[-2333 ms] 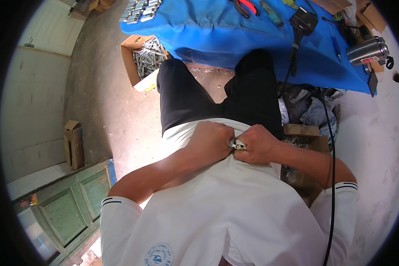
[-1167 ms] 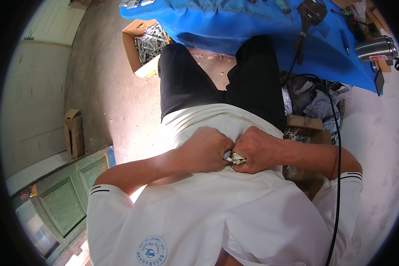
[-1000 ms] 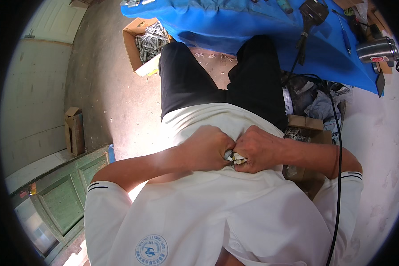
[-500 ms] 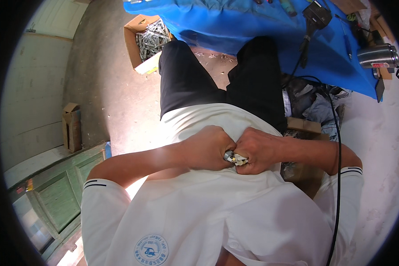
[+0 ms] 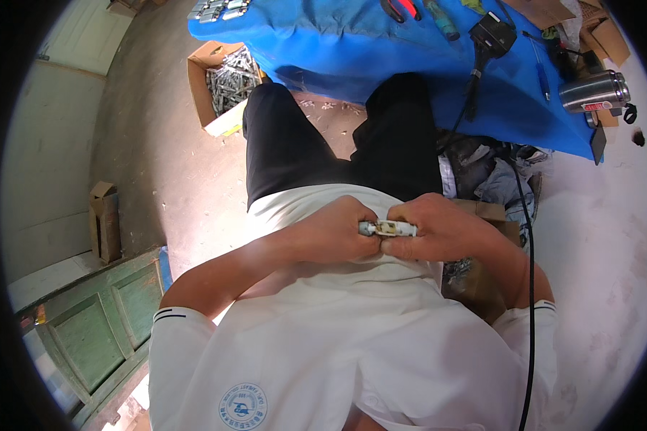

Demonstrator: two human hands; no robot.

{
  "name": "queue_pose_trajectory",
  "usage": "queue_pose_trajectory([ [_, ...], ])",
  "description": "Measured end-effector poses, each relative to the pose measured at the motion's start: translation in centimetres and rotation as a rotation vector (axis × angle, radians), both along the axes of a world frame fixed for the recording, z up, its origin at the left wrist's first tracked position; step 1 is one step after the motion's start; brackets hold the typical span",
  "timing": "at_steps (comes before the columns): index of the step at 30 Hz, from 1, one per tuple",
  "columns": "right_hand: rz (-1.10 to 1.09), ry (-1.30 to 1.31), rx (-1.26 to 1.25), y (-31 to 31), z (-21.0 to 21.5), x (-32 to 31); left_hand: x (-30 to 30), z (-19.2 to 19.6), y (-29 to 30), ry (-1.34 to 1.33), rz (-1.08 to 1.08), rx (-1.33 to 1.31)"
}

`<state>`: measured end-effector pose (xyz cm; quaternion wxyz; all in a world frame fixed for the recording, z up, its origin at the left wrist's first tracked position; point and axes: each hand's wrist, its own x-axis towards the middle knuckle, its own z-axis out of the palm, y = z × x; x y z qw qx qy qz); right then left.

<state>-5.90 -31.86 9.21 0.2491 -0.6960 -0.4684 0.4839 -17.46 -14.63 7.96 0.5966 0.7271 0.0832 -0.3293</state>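
Observation:
In front of my belly, my two hands hold a small white-and-metal mechanism [image 5: 395,228] between them. My left hand [image 5: 334,230] is closed round its grey metal end, and part of that end lies hidden in the fist. The thumb and fingers of my right hand [image 5: 438,226] pinch the longer white end. Bits of yellowish metal show in its middle. I cannot tell whether it is one piece or two pressed together.
A blue-covered table [image 5: 323,43] stands ahead, bearing red-handled pliers [image 5: 401,8], small metal parts [image 5: 219,8], a screwdriver [image 5: 541,72] and a steel flask [image 5: 594,92]. Beside my knee sits a cardboard box [image 5: 200,90] of metal pieces. A black cable [image 5: 530,309] hangs over my right arm.
Both hands have turned, so the mechanism now shows lengthwise between them instead of mostly inside the fists. My right hand's grip has shifted to a pinch. The view has also moved slightly.

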Motion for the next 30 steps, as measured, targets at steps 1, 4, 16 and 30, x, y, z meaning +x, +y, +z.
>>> queue_pose_trajectory([
  [1, -0.048, -0.047, 0.072, -0.4, -0.1, 0.0, 0.1, 0.2, 0.1, 0.003, 0.039, -0.001],
  [4, -0.189, -0.172, 0.29, -1.5, -1.1, -0.6, 0.4, 0.3, 0.3, 0.032, -0.007, -0.085],
  [16, -0.176, -0.704, 0.561, 0.4, -2.4, -0.3, -0.6, -2.4, 0.5, 0.147, 0.222, -0.639],
  [30, -0.423, -0.745, 0.517, 3.2, -4.4, -2.9, -0.9, -2.3, 1.0, 0.229, 0.583, -0.677],
])
